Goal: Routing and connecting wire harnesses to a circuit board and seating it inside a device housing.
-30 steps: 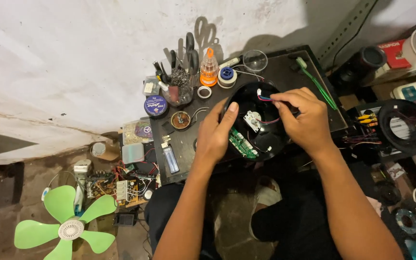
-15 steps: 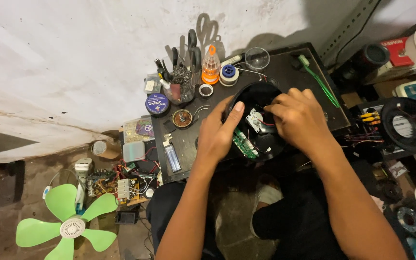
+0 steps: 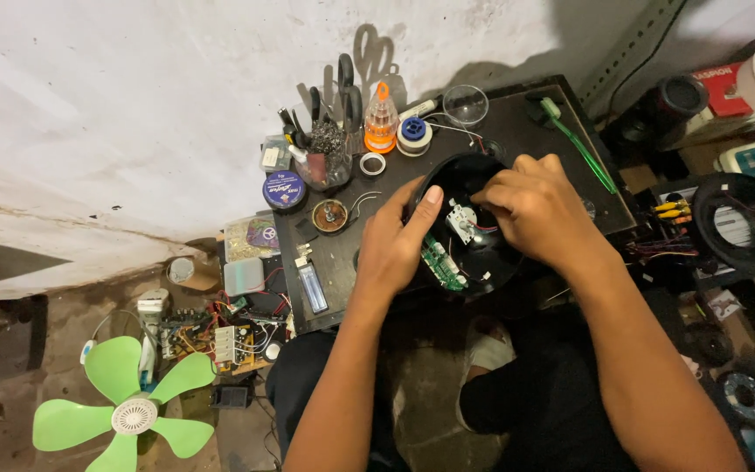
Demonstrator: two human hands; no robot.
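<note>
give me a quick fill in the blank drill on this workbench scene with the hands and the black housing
1. The left hand grips the rim of the round ____ housing.
2. The circuit board inside the housing is ____.
3. The right hand reaches ____ the housing.
4. The fan blade lying on the floor is ____.

Missing words: black; green; into; green
</note>
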